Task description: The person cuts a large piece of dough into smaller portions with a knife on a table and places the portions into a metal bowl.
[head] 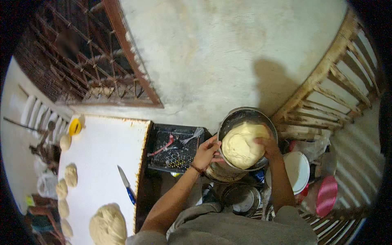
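Observation:
A large lump of pale dough sits in a round metal pot. My left hand grips the pot's left rim, thumb at the edge and fingers along the outer wall. At the right side of the dough is my right hand, its fingers pressed on or into the dough; part of them is hidden. On the white table to the left lie another big dough lump, a knife with a blue handle and several smaller dough pieces along the far left edge.
A black plastic crate stands between table and pot. A yellow ring-shaped object is at the table's back left corner. Below the pot is a metal basin. To the right are a white bucket, a pink lid-like disc and a wooden railing.

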`<control>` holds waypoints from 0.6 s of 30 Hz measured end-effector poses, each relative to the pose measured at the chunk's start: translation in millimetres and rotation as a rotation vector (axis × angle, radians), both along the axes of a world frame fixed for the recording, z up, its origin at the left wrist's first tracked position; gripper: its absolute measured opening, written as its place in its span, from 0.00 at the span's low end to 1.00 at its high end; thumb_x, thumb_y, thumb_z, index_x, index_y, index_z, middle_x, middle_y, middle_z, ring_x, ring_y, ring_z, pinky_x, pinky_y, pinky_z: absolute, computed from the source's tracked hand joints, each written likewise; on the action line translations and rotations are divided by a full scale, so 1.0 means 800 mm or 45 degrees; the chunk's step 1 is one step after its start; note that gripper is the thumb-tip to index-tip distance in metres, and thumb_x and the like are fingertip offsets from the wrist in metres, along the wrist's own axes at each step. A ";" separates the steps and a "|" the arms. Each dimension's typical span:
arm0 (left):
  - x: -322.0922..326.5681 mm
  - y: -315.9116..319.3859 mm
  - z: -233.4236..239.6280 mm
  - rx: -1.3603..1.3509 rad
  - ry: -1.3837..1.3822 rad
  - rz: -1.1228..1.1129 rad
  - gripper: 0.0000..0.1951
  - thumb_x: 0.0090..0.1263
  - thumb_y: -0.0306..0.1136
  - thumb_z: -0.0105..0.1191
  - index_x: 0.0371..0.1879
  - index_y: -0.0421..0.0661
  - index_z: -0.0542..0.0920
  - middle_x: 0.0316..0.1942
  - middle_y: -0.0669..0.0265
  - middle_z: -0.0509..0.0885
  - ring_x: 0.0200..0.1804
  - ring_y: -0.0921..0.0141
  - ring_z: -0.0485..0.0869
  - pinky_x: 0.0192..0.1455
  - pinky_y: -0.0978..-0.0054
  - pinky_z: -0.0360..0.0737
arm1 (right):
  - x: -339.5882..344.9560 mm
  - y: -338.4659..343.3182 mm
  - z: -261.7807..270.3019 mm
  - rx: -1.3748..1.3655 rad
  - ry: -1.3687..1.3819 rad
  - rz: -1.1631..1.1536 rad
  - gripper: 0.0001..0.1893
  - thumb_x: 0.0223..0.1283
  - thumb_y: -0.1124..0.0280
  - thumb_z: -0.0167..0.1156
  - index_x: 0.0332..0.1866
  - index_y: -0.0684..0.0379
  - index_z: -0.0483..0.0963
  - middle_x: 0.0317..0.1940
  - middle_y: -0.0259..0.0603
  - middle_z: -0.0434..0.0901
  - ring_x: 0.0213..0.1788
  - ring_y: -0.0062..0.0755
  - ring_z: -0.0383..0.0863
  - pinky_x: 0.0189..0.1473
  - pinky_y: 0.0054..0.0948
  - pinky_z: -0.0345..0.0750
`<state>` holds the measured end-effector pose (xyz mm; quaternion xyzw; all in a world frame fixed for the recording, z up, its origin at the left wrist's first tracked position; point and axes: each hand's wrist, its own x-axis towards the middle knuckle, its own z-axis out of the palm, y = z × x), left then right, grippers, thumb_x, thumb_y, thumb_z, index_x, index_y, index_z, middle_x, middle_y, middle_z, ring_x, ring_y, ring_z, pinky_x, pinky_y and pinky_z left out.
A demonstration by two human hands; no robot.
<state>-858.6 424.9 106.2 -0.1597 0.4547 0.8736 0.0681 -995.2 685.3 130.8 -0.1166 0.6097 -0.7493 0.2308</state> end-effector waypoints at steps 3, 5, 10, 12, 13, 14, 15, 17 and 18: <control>-0.008 -0.007 0.004 -0.070 -0.076 -0.006 0.25 0.80 0.34 0.55 0.74 0.51 0.71 0.41 0.71 0.83 0.33 0.76 0.83 0.41 0.66 0.93 | -0.002 -0.005 -0.001 0.074 -0.006 -0.046 0.48 0.44 0.65 0.82 0.74 0.58 0.65 0.64 0.44 0.75 0.63 0.40 0.78 0.64 0.39 0.77; -0.014 -0.008 0.001 -0.059 -0.052 -0.027 0.25 0.80 0.33 0.55 0.75 0.51 0.71 0.41 0.70 0.83 0.33 0.76 0.84 0.41 0.66 0.92 | -0.002 -0.006 0.003 0.202 0.039 -0.093 0.48 0.44 0.65 0.81 0.74 0.58 0.64 0.65 0.44 0.74 0.63 0.40 0.78 0.64 0.39 0.77; 0.009 -0.039 -0.014 -0.064 0.028 0.122 0.30 0.77 0.38 0.60 0.76 0.49 0.69 0.46 0.67 0.84 0.37 0.77 0.83 0.44 0.70 0.89 | 0.012 -0.030 0.006 0.428 0.221 -0.175 0.48 0.46 0.64 0.80 0.75 0.57 0.63 0.67 0.45 0.72 0.64 0.41 0.77 0.63 0.40 0.78; 0.006 -0.027 -0.027 -0.817 0.418 0.456 0.28 0.76 0.45 0.61 0.67 0.37 0.76 0.54 0.55 0.85 0.45 0.64 0.87 0.50 0.69 0.85 | 0.032 -0.034 0.014 0.502 0.372 -0.240 0.48 0.46 0.64 0.80 0.75 0.57 0.62 0.68 0.45 0.70 0.65 0.41 0.76 0.63 0.40 0.78; 0.006 -0.019 -0.011 -0.766 0.351 0.407 0.28 0.78 0.48 0.57 0.67 0.38 0.77 0.62 0.53 0.80 0.56 0.60 0.82 0.60 0.65 0.79 | 0.041 -0.031 0.022 0.524 0.441 -0.273 0.49 0.46 0.64 0.80 0.75 0.57 0.62 0.69 0.45 0.70 0.65 0.41 0.76 0.63 0.40 0.78; 0.013 -0.013 0.008 -0.638 0.354 0.363 0.30 0.78 0.52 0.52 0.69 0.40 0.75 0.65 0.55 0.78 0.61 0.61 0.79 0.64 0.64 0.75 | 0.055 -0.033 0.025 0.545 0.501 -0.273 0.49 0.46 0.64 0.80 0.76 0.57 0.62 0.69 0.46 0.69 0.66 0.42 0.76 0.63 0.40 0.78; 0.028 -0.010 0.044 -0.389 0.379 0.289 0.32 0.79 0.56 0.47 0.71 0.42 0.73 0.68 0.58 0.76 0.65 0.62 0.76 0.68 0.63 0.71 | 0.071 -0.043 0.033 0.552 0.560 -0.277 0.49 0.47 0.64 0.79 0.76 0.57 0.62 0.70 0.46 0.69 0.66 0.42 0.75 0.63 0.40 0.78; 0.077 -0.018 0.102 0.151 0.516 0.173 0.37 0.80 0.64 0.38 0.75 0.46 0.69 0.73 0.63 0.72 0.73 0.64 0.69 0.76 0.62 0.63 | 0.112 -0.083 0.035 0.567 0.637 -0.109 0.49 0.47 0.64 0.79 0.76 0.57 0.61 0.71 0.46 0.68 0.66 0.42 0.75 0.62 0.40 0.79; 0.095 -0.027 0.118 0.445 0.604 0.148 0.39 0.80 0.68 0.33 0.77 0.48 0.67 0.75 0.66 0.70 0.77 0.65 0.66 0.80 0.61 0.59 | 0.135 -0.109 0.042 0.576 0.688 0.014 0.49 0.47 0.63 0.79 0.76 0.56 0.61 0.71 0.46 0.67 0.67 0.42 0.75 0.62 0.41 0.79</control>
